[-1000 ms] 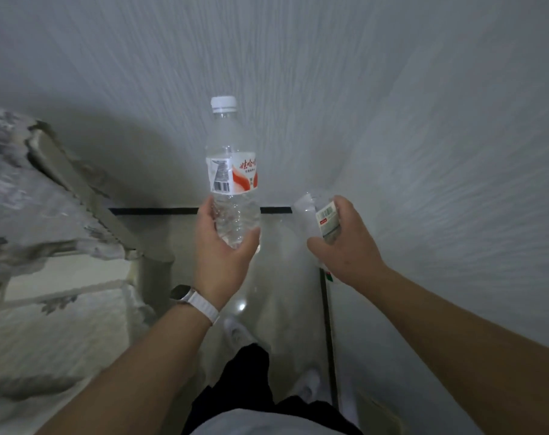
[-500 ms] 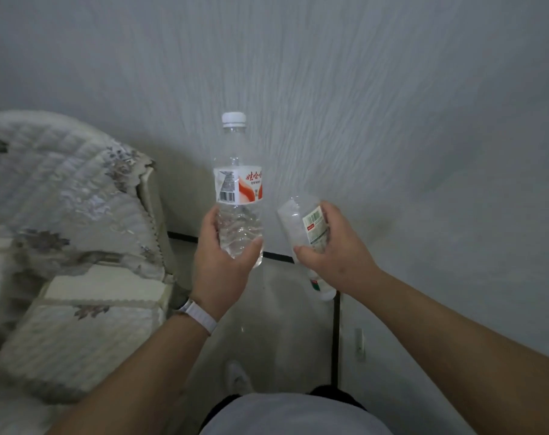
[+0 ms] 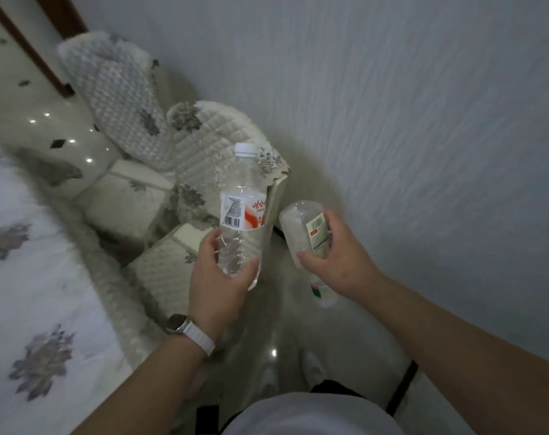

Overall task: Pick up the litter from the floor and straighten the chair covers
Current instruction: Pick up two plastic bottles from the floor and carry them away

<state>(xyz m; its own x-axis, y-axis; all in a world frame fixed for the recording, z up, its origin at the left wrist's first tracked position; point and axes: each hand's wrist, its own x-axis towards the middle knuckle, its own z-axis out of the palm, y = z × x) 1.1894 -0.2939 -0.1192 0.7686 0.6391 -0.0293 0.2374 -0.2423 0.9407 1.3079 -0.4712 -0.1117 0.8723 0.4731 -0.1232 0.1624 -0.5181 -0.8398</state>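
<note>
Two grips: left hand (image 3: 217, 290), upright bottle (image 3: 242, 196); right hand (image 3: 342, 262), tilted bottle (image 3: 298, 227).

Two bottles (image 3: 243, 189) (image 3: 295, 227) (one upright, one tilted), two covered chairs (image 3: 122, 102) (image 3: 204, 146), one wristwatch (image 3: 185, 328)

Centre of the frame, the upright clear bottle (image 3: 240, 183) bears a white label (image 3: 235, 208) with a red-orange swoosh; red Chinese characters (image 3: 260, 204) at its right edge read 娃哈, the rest turned out of sight; its black barcode (image 3: 232, 221) and fine print are too small to read; just right, the tilted bottle (image 3: 298, 237) carries a pale label (image 3: 318, 233) with a second barcode (image 3: 319, 221) and a red patch (image 3: 313, 232), its wording illegible.
</note>
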